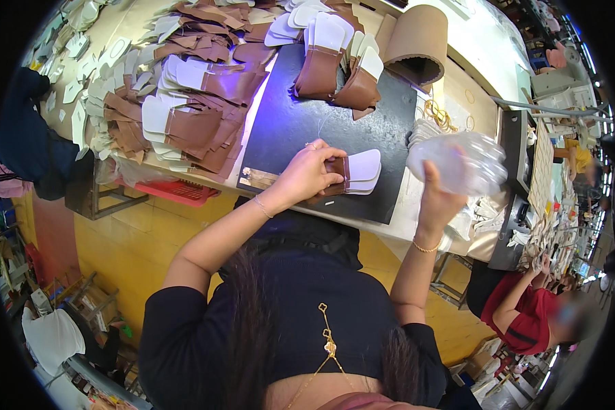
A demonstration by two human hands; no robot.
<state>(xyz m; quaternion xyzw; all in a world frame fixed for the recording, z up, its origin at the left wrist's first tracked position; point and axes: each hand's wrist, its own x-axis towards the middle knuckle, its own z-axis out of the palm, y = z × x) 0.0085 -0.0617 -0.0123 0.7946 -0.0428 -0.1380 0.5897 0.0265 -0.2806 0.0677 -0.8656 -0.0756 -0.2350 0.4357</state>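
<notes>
On the black mat in front of me, my left hand grips a small stack of brown pieces with rounded white ends. Its thumb and fingers press on the brown part, which is mostly covered. To the right, my right hand is raised, closed around a bundle of translucent whitish sheets. Motion blurs that bundle, so its exact kind does not show. Farther back on the mat lie two more brown-and-white bundles.
Many piled brown-and-white pieces fill the table's left side. A brown cardboard tube stands behind the mat, near yellow elastic bands. A red basket sits below the table edge. One person in red is at the right.
</notes>
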